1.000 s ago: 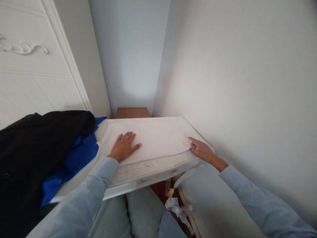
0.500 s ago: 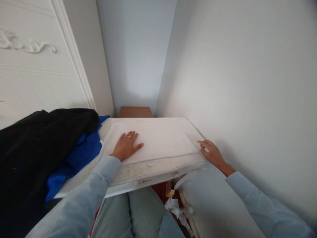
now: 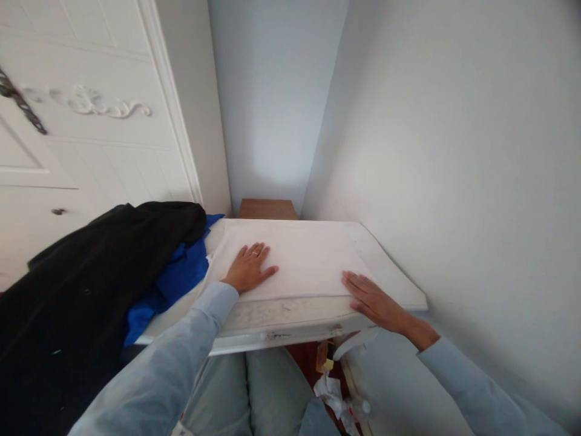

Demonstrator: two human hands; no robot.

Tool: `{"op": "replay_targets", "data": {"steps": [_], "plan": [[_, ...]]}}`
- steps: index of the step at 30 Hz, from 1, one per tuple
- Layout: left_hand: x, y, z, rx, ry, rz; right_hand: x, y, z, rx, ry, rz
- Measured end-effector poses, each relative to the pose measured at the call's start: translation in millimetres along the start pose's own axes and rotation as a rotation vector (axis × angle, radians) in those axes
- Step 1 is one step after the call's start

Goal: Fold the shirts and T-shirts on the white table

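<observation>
A white cloth (image 3: 304, 254) lies spread flat over the top of a worn white table (image 3: 272, 313). My left hand (image 3: 250, 267) rests palm down on the left part of the cloth, fingers spread, a ring on one finger. On the other side, my right hand (image 3: 370, 297) lies over the cloth's near right corner with its fingers stretched out and nearly together. Neither hand grips anything. The corner under my right hand is partly hidden.
Black clothing (image 3: 104, 272) and blue fabric (image 3: 175, 275) are heaped to the left, against a white wardrobe (image 3: 113, 157). A brown wooden box-like piece (image 3: 267, 209) stands behind the table. A wall (image 3: 431, 151) closes off the right. Crumpled white litter (image 3: 330, 390) lies on the floor below.
My right hand has moved left from the table's right side onto the cloth's corner, its fingers straightening. My left hand stays on the cloth. The view has shifted a little to the left.
</observation>
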State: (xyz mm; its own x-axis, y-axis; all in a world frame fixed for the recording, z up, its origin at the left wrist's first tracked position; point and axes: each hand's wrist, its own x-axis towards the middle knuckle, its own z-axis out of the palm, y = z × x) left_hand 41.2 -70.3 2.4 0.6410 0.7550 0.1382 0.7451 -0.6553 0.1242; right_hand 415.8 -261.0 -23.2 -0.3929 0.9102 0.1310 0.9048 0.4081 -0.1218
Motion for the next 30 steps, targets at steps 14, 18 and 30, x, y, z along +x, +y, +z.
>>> {"op": "replay_targets", "data": {"steps": [14,18,30], "plan": [[-2.3,4.3,-1.0,-0.015,0.008,-0.031,-45.2,25.7,-5.6,0.009,0.044,0.141],[-4.0,4.8,-3.5,-0.039,0.033,-0.024,-35.6,24.9,-12.6,0.027,0.105,0.182],[-7.7,7.5,-4.1,-0.050,0.185,-0.040,139.1,-76.1,-20.7,0.102,0.337,-0.040]]}}
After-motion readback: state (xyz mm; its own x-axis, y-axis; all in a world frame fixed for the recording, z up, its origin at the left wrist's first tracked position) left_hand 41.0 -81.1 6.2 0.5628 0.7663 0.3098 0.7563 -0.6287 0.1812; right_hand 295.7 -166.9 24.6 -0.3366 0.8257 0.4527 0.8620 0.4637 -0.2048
